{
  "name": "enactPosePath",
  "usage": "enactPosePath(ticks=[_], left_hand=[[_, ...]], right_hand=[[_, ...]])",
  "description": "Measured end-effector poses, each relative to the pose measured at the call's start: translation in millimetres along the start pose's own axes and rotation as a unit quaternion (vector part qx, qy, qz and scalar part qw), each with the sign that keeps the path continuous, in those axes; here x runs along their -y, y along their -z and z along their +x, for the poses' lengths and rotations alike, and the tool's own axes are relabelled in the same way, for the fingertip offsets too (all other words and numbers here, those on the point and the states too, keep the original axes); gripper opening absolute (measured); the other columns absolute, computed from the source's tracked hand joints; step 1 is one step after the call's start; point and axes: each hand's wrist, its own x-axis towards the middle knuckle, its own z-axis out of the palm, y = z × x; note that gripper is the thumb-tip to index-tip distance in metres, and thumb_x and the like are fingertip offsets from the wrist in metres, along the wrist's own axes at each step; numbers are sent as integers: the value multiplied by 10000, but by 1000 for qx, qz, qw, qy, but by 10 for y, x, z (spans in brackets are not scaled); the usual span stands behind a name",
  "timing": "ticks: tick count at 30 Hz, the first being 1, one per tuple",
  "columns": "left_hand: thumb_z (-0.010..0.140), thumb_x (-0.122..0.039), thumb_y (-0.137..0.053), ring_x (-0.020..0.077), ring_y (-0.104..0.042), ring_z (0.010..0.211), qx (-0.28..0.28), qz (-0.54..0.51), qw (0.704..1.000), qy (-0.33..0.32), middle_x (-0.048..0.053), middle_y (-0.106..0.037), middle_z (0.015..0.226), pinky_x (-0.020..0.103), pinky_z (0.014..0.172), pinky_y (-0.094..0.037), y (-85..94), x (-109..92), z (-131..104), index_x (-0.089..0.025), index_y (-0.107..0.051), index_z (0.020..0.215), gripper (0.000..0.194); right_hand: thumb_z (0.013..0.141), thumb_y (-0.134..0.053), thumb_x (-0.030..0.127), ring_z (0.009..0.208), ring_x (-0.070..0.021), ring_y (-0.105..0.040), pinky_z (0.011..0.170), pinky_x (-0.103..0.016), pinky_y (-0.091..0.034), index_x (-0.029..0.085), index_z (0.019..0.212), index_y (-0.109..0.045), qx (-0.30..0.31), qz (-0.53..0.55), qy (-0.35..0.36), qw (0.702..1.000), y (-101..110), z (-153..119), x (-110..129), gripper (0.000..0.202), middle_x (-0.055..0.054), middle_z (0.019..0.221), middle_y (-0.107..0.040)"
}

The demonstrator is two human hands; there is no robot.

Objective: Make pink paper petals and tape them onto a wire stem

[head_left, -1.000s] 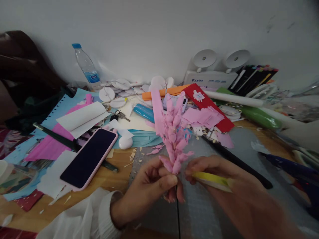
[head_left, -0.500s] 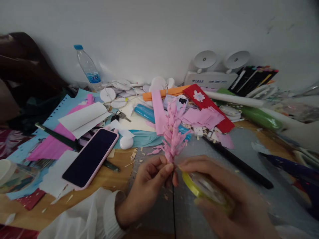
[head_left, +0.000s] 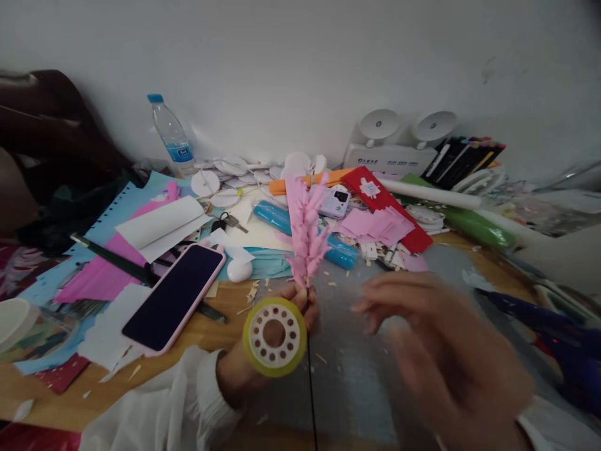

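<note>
i log, from afar: one spray (head_left: 307, 241) of crinkled, papery pink pieces, upright over the tabletop (head_left: 225, 326); head well built up, i judge, the thin, dark stem (head_left: 311, 394) left bare below. left hand (head_left: 299, 297): pinching the stem just under the pink. right hand (head_left: 436, 338): loosely spread, blurred, apparently holding nothing. one yellow-rimmed roll (head_left: 275, 371), pierced white disc, before the left hand (its support unclear).

Illumination is dim, greyish and diffuse, with soft shadows. A faint glow shows on the wall (head_left: 282, 75) beside the bottle (head_left: 171, 134). Motion blurs the right hand (head_left: 460, 351). Peripheral objects appear stretched; the upper right corner darkens.
</note>
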Motion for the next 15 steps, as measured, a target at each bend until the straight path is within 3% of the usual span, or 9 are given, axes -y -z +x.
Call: enactPosePath(ticks=[2, 4, 8, 11, 15], left_hand=[[800, -241, -632, 75, -403, 499, 24, -70, 997, 10, -26, -451, 538, 174, 491, -352, 38, -49, 1, -116, -605, 752, 136], [838, -171, -574, 71, -397, 498, 43, -132, 990, 4, -36, -423, 541, 175, 508, -367, 53, -102, -9, -106, -600, 771, 97], [893, -117, -496, 65, -351, 468, 60, -190, 980, -6, -63, -340, 534, 161, 482, -351, 28, -171, -36, -118, -572, 772, 143], [890, -161, -555, 59, -297, 459, 66, -161, 985, -12, -75, -309, 534, 153, 486, -343, 13, -167, -52, -120, -580, 775, 125], [845, -256, -648, 58, -307, 486, 67, -57, 996, -31, -69, -348, 536, 154, 529, -352, 40, -113, -61, -132, -611, 793, 139]], right_hand=[[821, -518, 55, 759, -177, -614, 667, -318, -521, 210, 970, -613, -53, -23, 3, 998, 9, -26, -200, 235, -40, 845, -623], [836, -517, 75, 747, -181, -604, 655, -329, -509, 212, 925, -611, -29, -55, -19, 998, -39, -47, -414, 188, -39, 825, -617], [870, -474, 88, 825, -196, -607, 695, -349, -522, 198, 1007, -595, 108, -78, -8, 991, -232, -92, -747, 213, -72, 920, -608], [858, -505, 89, 931, -216, -593, 790, -378, -521, 211, 1069, -591, 187, -84, 15, 979, -405, -89, -877, 258, -81, 985, -600], [874, -527, 140, 913, -235, -568, 780, -396, -505, 213, 1016, -616, 209, -97, 14, 973, -625, -12, -958, 182, -89, 966, -592]])
